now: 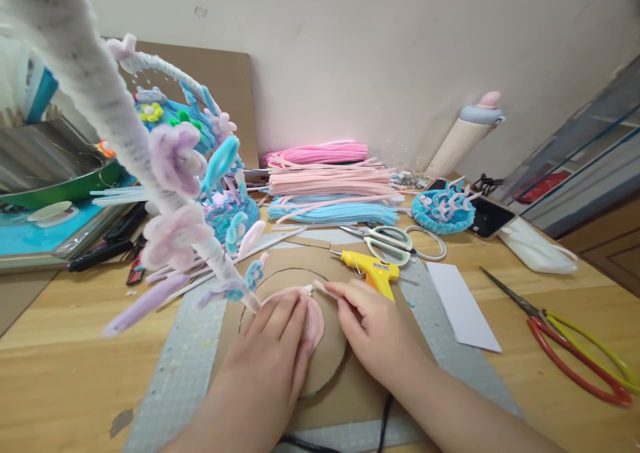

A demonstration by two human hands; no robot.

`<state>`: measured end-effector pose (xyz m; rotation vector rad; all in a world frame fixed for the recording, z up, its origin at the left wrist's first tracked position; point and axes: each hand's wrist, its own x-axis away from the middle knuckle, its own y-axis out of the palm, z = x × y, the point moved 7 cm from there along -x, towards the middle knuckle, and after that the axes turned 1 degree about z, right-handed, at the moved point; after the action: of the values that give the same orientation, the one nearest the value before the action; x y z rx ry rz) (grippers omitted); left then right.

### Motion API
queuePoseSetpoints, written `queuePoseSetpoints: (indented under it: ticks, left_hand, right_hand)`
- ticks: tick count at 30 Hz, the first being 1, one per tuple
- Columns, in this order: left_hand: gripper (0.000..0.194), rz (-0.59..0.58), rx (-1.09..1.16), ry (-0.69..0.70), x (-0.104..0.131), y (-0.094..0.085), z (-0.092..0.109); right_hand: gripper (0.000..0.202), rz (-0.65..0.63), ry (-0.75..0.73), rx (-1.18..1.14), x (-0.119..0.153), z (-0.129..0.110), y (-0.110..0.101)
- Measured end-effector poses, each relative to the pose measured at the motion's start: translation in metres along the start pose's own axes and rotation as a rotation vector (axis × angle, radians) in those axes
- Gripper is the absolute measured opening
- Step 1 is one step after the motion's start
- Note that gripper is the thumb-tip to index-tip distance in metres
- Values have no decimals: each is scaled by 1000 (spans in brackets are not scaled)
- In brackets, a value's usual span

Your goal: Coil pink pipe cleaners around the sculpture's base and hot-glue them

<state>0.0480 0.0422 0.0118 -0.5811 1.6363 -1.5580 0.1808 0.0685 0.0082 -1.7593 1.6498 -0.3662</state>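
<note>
The left hand (274, 346) lies flat, fingers (285, 313) pressed together on a pink coil (313, 316) of pipe cleaner. The right hand (373, 326) sits just beside it, fingers (334, 292) pinching the coil's loose pink end (320, 285) at the upper edge.

The coil rests on a cardboard disc (327, 363), which lies inside a round cutout in a cardboard sheet (350, 393). The sheet sits on a grey mat (180, 373) on the wooden table (60, 373).

Just beyond the right hand lies a yellow glue gun (373, 270), nozzle pointing left. Behind it are white scissors (387, 240), then stacks of pink (320, 153), pale pink and blue pipe cleaners (330, 212). To the right of these a blue woven basket (444, 210) stands by a phone (487, 216), with a white mask (537, 248) further right. A white paper slip (463, 303) lies on the mat's right edge, and red-and-yellow scissors (585, 353) lie well apart at far right.

At left, close to the camera, a fuzzy white arch (125, 126) with lilac flowers (175, 160) and blue trim rises over the table. A bottle (465, 136) leans on the wall behind.
</note>
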Motion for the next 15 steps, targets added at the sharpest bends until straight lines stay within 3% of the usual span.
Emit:
queuePoseSetpoints:
  ticks: [15]
  left_hand:
    - [44,-5,12,-1,-1,0,0]
  right_hand:
    - [26,-30,-13,-11,2,2,8]
